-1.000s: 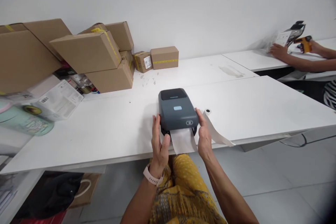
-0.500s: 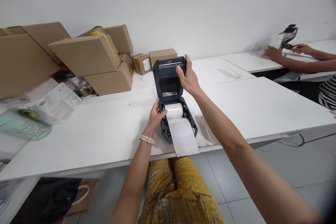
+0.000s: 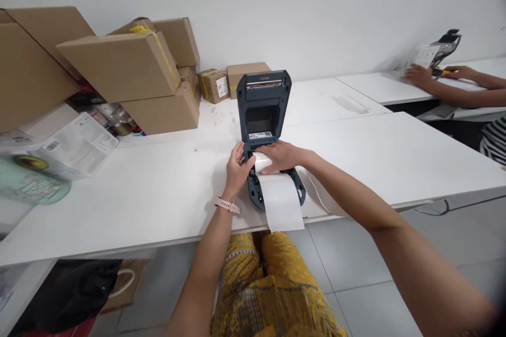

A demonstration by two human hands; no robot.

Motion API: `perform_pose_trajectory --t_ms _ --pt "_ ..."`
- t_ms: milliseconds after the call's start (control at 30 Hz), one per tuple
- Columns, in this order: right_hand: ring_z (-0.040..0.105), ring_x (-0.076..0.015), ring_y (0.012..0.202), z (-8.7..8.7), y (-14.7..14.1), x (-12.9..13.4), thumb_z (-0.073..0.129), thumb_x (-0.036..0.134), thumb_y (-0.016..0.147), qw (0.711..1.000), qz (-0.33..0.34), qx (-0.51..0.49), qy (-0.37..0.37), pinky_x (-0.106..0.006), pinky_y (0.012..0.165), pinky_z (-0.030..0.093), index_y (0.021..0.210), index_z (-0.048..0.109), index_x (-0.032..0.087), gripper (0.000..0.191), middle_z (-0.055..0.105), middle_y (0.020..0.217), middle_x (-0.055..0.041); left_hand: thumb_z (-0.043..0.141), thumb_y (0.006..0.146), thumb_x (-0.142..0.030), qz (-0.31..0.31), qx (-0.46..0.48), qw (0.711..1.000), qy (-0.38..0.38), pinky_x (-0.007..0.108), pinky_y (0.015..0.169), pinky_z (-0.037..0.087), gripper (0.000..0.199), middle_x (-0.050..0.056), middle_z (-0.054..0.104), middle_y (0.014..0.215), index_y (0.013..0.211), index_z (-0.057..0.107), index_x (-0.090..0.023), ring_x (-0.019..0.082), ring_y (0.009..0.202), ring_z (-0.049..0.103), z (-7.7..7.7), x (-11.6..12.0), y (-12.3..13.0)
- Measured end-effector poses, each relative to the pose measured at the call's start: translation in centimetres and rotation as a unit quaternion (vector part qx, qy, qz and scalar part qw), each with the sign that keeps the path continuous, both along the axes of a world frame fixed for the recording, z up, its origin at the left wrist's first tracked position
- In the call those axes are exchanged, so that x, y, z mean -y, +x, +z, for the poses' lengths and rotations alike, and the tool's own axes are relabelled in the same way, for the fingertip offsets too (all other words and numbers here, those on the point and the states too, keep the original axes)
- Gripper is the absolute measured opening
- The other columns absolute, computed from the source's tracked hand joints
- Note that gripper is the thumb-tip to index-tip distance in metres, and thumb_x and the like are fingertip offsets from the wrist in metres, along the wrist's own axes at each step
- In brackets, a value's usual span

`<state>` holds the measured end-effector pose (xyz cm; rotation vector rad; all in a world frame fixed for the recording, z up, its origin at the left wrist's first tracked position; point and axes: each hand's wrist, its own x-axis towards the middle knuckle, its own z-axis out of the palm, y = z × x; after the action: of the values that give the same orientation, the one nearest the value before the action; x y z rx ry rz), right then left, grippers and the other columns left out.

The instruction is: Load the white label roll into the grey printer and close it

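Note:
A dark label printer (image 3: 256, 195) stands on the white table with its lid (image 3: 281, 110) raised. Inside it sits a white paper roll (image 3: 261, 162), and a loose paper strip (image 3: 280, 200) hangs forward over the table's front edge. My left hand (image 3: 237, 169), with a pink watch band at the wrist, grips the printer's left side, its thumb near the roll. My right hand (image 3: 279, 156) reaches in from the right, with its fingers wrapped over the roll.
Cardboard boxes (image 3: 122, 66) are stacked at the back left, beside a white box (image 3: 79, 147) and a green bottle (image 3: 35, 181). A white cable (image 3: 318, 195) lies right of the printer. At the far right another person's hands (image 3: 421, 76) hold something in plastic.
My right hand has let go of the raised lid and moved down onto the paper roll. The lid stays up without a hand on it. My left hand remains at the printer's left side.

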<state>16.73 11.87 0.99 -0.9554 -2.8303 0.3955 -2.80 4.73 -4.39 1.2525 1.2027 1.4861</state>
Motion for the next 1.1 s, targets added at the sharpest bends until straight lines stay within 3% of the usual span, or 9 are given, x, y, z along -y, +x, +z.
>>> perform_pose_trajectory --t_ms 167,300,433,567,700,767,867,967,1100 --pt "0.077 -0.0374 0.100 0.5 -1.8 -2.2 0.095 0.056 0.055 0.998 -0.027 0.032 -0.056 -0.047 0.094 0.056 0.129 0.072 0.025 0.083 0.082 0.112 -0.0093 0.083 0.082 -0.043 0.003 0.014 1.000 -0.008 0.049 0.123 0.043 0.094 0.021 0.035 0.172 0.161 0.036 -0.023 0.036 0.153 0.047 -0.4 -0.2 0.0" --pt "0.077 -0.0308 0.086 2.1 -1.1 -2.3 0.093 0.058 0.056 0.990 0.023 0.019 -0.138 -0.043 0.084 0.059 0.112 0.076 0.030 0.065 0.082 0.102 -0.0020 0.080 0.086 -0.044 0.003 0.012 1.000 -0.008 0.050 0.124 0.042 0.095 0.017 0.030 0.175 0.164 0.028 -0.030 0.035 0.154 0.045 -0.8 -0.4 -0.2" --pt "0.075 -0.0280 0.082 3.5 -0.1 -1.8 0.092 0.061 0.058 0.981 0.051 0.007 -0.185 -0.043 0.084 0.059 0.108 0.077 0.029 0.062 0.082 0.099 -0.0003 0.078 0.088 -0.048 -0.003 -0.029 1.000 0.003 0.047 0.127 0.039 0.090 0.013 0.025 0.177 0.164 0.031 -0.031 0.034 0.158 0.040 -0.8 -0.4 -0.4" --pt "0.074 -0.0291 0.099 4.6 1.5 -1.5 0.090 0.061 0.063 0.974 0.086 -0.037 -0.204 -0.039 0.085 0.060 0.123 0.072 0.026 0.072 0.079 0.118 -0.0044 0.076 0.090 -0.051 -0.005 -0.038 0.999 0.018 0.048 0.129 0.037 0.089 0.013 0.025 0.177 0.164 0.032 -0.030 0.036 0.159 0.037 -0.5 -0.2 -0.5" --pt "0.069 -0.0303 0.117 6.0 5.4 -1.3 0.090 0.061 0.064 0.943 0.092 -0.209 -0.242 -0.039 0.096 0.057 0.135 0.062 0.023 0.086 0.073 0.131 -0.0085 0.073 0.090 -0.059 -0.022 -0.037 0.999 0.001 0.050 0.126 0.041 0.090 0.012 0.024 0.178 0.164 0.030 -0.033 0.037 0.158 0.038 -0.4 0.0 -0.5" --pt "0.068 -0.0301 0.119 6.4 7.5 -1.2 0.092 0.056 0.065 0.921 0.049 -0.294 -0.253 -0.039 0.099 0.057 0.138 0.057 0.024 0.088 0.072 0.133 -0.0102 0.072 0.090 -0.061 -0.021 -0.042 0.999 0.001 0.051 0.127 0.040 0.089 0.012 0.024 0.178 0.163 0.031 -0.033 0.036 0.158 0.038 -0.3 0.0 -0.4" --pt "0.069 -0.0278 0.112 5.8 9.8 -1.4 0.091 0.045 0.068 0.891 -0.080 -0.371 -0.250 -0.039 0.095 0.058 0.138 0.055 0.027 0.080 0.072 0.130 -0.0098 0.073 0.089 -0.060 -0.008 -0.046 0.999 0.013 0.049 0.129 0.036 0.089 0.013 0.026 0.177 0.162 0.034 -0.029 0.035 0.161 0.034 -0.3 -0.1 -0.3" --pt "0.068 -0.0273 0.104 3.8 10.7 -2.5 0.092 0.038 0.061 0.867 -0.189 -0.403 -0.226 -0.041 0.091 0.059 0.129 0.059 0.026 0.076 0.072 0.119 -0.0068 0.074 0.088 -0.060 -0.008 -0.044 0.999 0.012 0.048 0.128 0.038 0.087 0.012 0.027 0.177 0.161 0.036 -0.029 0.035 0.162 0.031 -0.3 -0.1 -0.3" --pt "0.066 -0.0289 0.106 0.2 10.4 -4.0 0.088 0.029 0.052 0.852 -0.262 -0.385 -0.240 -0.047 0.096 0.057 0.122 0.060 0.025 0.076 0.070 0.112 -0.0048 0.075 0.088 -0.059 -0.009 -0.044 0.999 0.007 0.048 0.127 0.041 0.087 0.012 0.028 0.176 0.160 0.037 -0.029 0.035 0.161 0.033 -0.3 -0.1 -0.4"
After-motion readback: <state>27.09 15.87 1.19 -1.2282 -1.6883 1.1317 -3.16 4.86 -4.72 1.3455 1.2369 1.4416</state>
